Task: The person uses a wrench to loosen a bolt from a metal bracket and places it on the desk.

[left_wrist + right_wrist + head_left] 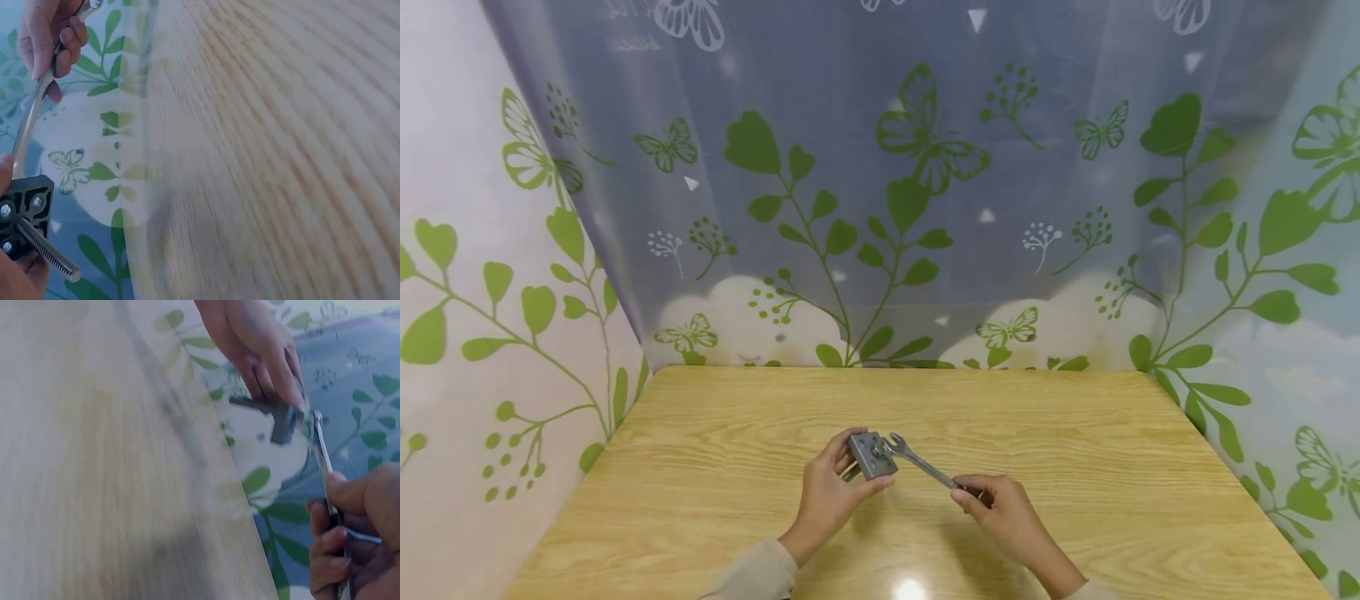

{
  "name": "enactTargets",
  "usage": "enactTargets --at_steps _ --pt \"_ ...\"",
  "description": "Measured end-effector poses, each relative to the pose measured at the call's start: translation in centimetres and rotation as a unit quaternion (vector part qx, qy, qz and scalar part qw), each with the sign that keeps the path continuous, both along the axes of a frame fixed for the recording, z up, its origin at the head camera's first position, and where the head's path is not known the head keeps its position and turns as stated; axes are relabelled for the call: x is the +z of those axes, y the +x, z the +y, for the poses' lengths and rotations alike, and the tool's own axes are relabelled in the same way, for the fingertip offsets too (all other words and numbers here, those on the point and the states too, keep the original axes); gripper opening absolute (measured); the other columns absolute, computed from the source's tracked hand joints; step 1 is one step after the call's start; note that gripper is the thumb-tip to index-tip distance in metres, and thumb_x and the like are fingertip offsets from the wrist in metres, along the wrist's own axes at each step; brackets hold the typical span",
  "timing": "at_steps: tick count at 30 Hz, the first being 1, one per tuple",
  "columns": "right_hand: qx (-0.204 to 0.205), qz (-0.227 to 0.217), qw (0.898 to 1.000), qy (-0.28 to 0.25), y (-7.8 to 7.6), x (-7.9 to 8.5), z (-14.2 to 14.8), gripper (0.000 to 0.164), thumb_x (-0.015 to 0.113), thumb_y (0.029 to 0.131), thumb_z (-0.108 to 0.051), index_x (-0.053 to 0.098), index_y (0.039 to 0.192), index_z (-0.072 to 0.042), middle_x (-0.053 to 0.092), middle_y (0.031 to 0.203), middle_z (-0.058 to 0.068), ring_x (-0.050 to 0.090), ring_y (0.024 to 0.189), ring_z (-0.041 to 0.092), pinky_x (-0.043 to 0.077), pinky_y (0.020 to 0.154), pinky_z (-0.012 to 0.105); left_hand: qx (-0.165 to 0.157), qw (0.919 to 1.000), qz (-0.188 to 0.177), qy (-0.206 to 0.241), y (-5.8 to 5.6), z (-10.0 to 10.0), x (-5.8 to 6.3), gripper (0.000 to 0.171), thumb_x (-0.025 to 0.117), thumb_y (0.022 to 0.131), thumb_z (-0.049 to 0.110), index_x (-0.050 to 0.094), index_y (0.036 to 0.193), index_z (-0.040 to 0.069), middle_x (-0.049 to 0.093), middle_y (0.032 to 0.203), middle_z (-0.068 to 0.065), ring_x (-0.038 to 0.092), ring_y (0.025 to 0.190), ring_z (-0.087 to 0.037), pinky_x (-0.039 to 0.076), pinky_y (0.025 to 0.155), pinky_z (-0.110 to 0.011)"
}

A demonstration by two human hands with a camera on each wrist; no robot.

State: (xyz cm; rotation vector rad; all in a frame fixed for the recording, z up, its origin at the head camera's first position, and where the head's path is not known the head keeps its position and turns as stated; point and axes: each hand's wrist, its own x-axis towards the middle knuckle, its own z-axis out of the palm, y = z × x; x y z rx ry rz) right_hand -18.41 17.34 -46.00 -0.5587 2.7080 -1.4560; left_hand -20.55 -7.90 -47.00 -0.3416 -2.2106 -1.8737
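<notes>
My left hand (826, 498) grips a small dark grey square block (867, 465) by its edges above the table. A long threaded bolt (49, 250) sticks out of the block's back, and the left wrist view shows several round metal spots in that face. On the front face sits a small metal nut or bolt head (877, 451). My right hand (1011, 515) holds a silver combination wrench (928, 470) by its far part. The wrench's open end lies right beside the nut or bolt head; whether they touch, I cannot tell.
Under both hands stretches a wood-grain table (737, 417). Behind it hangs a blue-grey curtain (850, 250) printed with green leaves and butterflies, and similar printed sheets close in the left and right sides. A bright light reflection lies near the table's front.
</notes>
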Motion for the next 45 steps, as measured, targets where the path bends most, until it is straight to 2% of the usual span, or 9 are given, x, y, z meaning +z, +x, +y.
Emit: enactTargets --at_steps 10,15,19,24,30,34,37,41,45 --pt "-0.057 -0.025 0.998 -0.017 1.6 -0.2 -2.7 0.03 0.064 0.092 -0.019 0.068 0.107 0.007 0.067 0.08 0.009 0.048 0.053 0.005 0.043 0.045 0.019 0.032 0.9978 0.047 -0.034 -0.2 0.4 -0.2 0.077 0.089 0.061 0.019 0.055 0.128 0.005 0.059 0.127 -0.02 0.06 0.114 -0.034 0.052 0.092 -0.033" --pt "-0.063 -0.025 0.997 -0.025 2.3 -0.3 -3.7 0.031 0.064 0.092 -0.02 0.068 0.108 0.007 0.068 0.079 0.008 0.044 0.051 0.003 0.04 0.043 0.018 0.04 0.9956 0.067 -0.052 -0.1 0.5 -0.3 0.076 0.088 0.062 0.019 0.054 0.129 0.006 0.061 0.126 -0.019 0.061 0.113 -0.033 0.053 0.091 -0.034" --pt "-0.067 -0.023 0.997 -0.028 2.9 -0.4 -4.3 0.032 0.065 0.092 -0.022 0.069 0.108 0.005 0.069 0.079 0.007 0.045 0.054 0.003 0.042 0.047 0.018 0.047 0.9945 0.071 -0.061 0.1 0.5 -0.6 0.078 0.088 0.06 0.017 0.053 0.13 0.005 0.061 0.126 -0.018 0.061 0.113 -0.032 0.053 0.091 -0.034" --pt "-0.061 -0.023 0.997 -0.038 3.5 -0.6 -5.0 0.033 0.064 0.092 -0.023 0.069 0.109 0.006 0.071 0.084 0.008 0.054 0.063 0.004 0.049 0.06 0.019 0.064 0.9936 0.073 -0.058 0.4 0.5 -0.8 0.081 0.089 0.058 0.017 0.054 0.129 0.003 0.061 0.126 -0.018 0.061 0.113 -0.032 0.053 0.091 -0.033" --pt "-0.064 -0.046 0.994 -0.072 4.3 -0.5 -6.1 0.033 0.064 0.093 -0.021 0.068 0.109 0.007 0.072 0.088 0.011 0.056 0.066 0.007 0.051 0.06 0.02 0.06 0.9957 0.064 -0.03 0.4 0.5 -0.8 0.08 0.087 0.06 0.016 0.052 0.13 0.001 0.06 0.127 -0.019 0.058 0.116 -0.032 0.053 0.092 -0.032" --pt "-0.068 -0.088 0.988 -0.109 4.6 -0.5 -6.4 0.036 0.064 0.093 -0.023 0.067 0.111 0.008 0.066 0.077 0.009 0.053 0.059 0.006 0.047 0.049 0.018 0.057 0.9967 0.055 -0.018 0.7 0.6 0.0 0.079 0.087 0.06 0.006 0.052 0.13 -0.002 0.059 0.128 -0.021 0.057 0.118 -0.034 0.052 0.092 -0.035" --pt "-0.057 -0.119 0.981 -0.145 4.5 -0.5 -6.5 0.039 0.063 0.094 -0.023 0.065 0.113 0.01 0.057 0.067 0.003 0.047 0.049 0.004 0.039 0.042 0.014 0.053 0.9957 0.074 -0.017 0.6 0.6 0.0 0.081 0.086 0.057 0.0 0.052 0.131 -0.001 0.058 0.128 -0.021 0.057 0.117 -0.036 0.052 0.092 -0.037" --pt "-0.035 -0.15 0.971 -0.183 4.5 -0.4 -6.5 0.041 0.06 0.096 -0.022 0.062 0.116 0.013 0.05 0.06 -0.001 0.04 0.043 0.003 0.033 0.04 0.012 0.039 0.9918 0.119 -0.026 0.1 0.1 -0.8 0.082 0.087 0.058 0.007 0.052 0.132 0.005 0.059 0.129 -0.019 0.059 0.115 -0.033 0.053 0.091 -0.035" --pt "-0.031 -0.169 0.964 -0.201 4.5 -0.4 -6.7 0.04 0.059 0.096 -0.019 0.059 0.119 0.014 0.049 0.059 -0.002 0.038 0.043 0.004 0.032 0.04 0.012 0.025 0.9902 0.132 -0.039 0.0 -0.4 -0.7 0.081 0.088 0.059 0.015 0.053 0.132 0.007 0.059 0.129 -0.018 0.06 0.114 -0.032 0.053 0.091 -0.035"
